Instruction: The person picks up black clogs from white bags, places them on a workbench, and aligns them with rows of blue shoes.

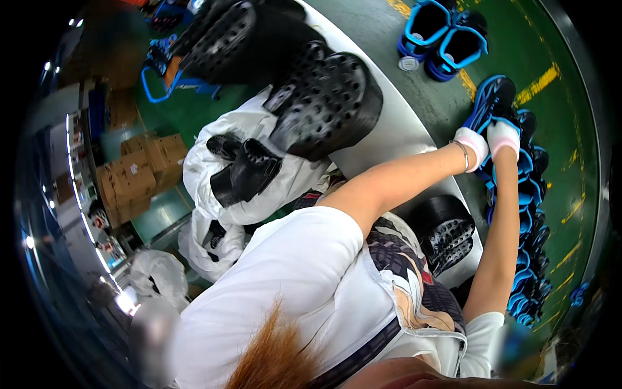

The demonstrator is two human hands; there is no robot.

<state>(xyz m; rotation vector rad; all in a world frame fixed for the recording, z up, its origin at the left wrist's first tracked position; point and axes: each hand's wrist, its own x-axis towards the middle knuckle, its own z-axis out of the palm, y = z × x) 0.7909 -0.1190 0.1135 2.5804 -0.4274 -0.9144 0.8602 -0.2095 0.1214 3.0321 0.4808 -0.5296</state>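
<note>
Both my arms reach out to the right over a green belt. My left hand and my right hand, each in a white glove, grip the near end of a blue and black shoe. This shoe lies at the top of a long row of similar blue and black shoes that runs down the belt beside my right forearm. A bracelet sits on my left wrist.
A pair of blue shoes stands farther up the belt. Large black perforated moulds lie on a white table edge, another black one under my left arm. White bags with black parts and cardboard boxes are at left.
</note>
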